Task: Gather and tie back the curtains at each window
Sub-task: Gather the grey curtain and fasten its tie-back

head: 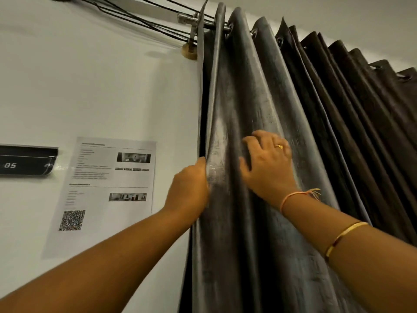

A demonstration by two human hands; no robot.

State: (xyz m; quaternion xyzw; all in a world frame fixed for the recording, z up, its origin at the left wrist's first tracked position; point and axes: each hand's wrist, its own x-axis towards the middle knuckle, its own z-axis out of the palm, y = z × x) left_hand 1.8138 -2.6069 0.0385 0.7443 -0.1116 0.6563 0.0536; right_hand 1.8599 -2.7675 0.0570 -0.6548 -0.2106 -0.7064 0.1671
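Gripping curtain (248, 98) edge: left hand (189, 188); right hand (268, 168) clutching a fold just beside

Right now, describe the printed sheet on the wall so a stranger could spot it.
Find the dark grey curtain on the right; the white wall runs left of it. Beside the left hand gripping the curtain's edge, a paper sheet is stuck there. Unlike the black "05" sign further left, it is white, with two photos and a QR code bottom left.
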